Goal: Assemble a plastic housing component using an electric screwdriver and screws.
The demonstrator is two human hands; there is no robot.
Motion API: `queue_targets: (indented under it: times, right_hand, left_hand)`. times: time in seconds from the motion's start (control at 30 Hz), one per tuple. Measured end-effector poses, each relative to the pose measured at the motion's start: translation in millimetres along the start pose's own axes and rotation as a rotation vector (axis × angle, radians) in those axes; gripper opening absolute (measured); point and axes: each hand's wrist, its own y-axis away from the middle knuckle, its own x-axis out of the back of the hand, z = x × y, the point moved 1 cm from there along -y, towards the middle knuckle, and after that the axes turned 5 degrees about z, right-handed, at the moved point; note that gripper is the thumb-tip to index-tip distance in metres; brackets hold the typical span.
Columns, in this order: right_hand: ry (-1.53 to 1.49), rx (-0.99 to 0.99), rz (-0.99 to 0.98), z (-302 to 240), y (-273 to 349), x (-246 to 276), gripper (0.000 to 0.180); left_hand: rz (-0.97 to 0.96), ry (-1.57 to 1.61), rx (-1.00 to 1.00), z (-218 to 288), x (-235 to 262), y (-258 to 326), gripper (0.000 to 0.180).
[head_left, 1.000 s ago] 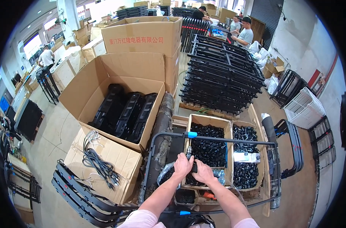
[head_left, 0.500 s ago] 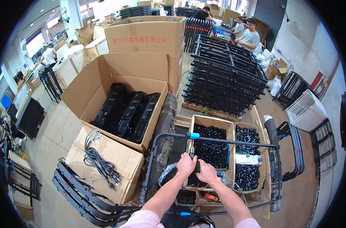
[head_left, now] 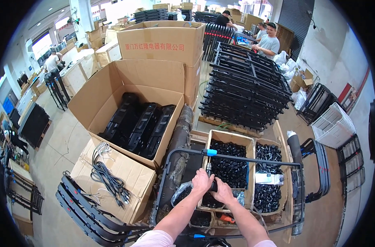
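Both my hands are closed around a black power screwdriver [head_left: 214, 186], its metal front end [head_left: 209, 166] directed at the far bar of a black rounded frame [head_left: 261, 160]. My left hand [head_left: 202, 182] wraps the front of the tool, just short of a blue piece [head_left: 211, 152] on that bar. Slightly behind, my right hand [head_left: 223, 193] grips the dark body. Fingers cover much of the tool, and the contact point at its tip is too small to make out. The frame lies across boxes of black knob-like parts [head_left: 228, 164], with another blue piece [head_left: 199, 236] on its near bar.
A second box holds black screw-like parts [head_left: 267, 197] and a small white box [head_left: 270, 178]. An orange-handled tool [head_left: 225, 217] lies near me. Left are a cable bundle [head_left: 109, 175], a large open carton [head_left: 88, 105] and curved black frames [head_left: 93, 218]. Stacked black racks [head_left: 245, 86] stand ahead; people work beyond.
The whole view has shifted slightly, so the scene sits a little lower. Both hands keep their hold on the screwdriver at the frame's far bar.
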Motion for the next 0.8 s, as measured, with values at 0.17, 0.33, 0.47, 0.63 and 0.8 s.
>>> queue_targets:
  times: [0.17,0.33,0.47,0.63,0.8]
  right_hand:
    - [-0.015,-0.022,-0.033,-0.8,-8.7,7.4,0.088]
    - [-0.017,-0.081,-0.087,-6.7,-15.0,15.7,0.09]
    - [-0.017,-0.087,-0.109,-5.4,-19.7,16.3,0.092]
    - [-0.024,-0.078,-0.07,-2.1,-22.0,14.1,0.098]
    - [-0.005,-0.047,-0.064,-2.7,-25.3,13.1,0.08]
  left_hand:
    - [0.021,0.0,-0.001,0.8,3.7,-4.2,0.059]
    - [-0.007,0.019,0.029,2.8,3.7,-9.0,0.059]
    - [0.003,0.047,0.034,3.2,3.2,-12.2,0.059]
    - [-0.009,0.037,0.043,4.9,2.9,-15.7,0.061]
    - [-0.004,0.05,0.04,4.7,3.1,-19.7,0.063]
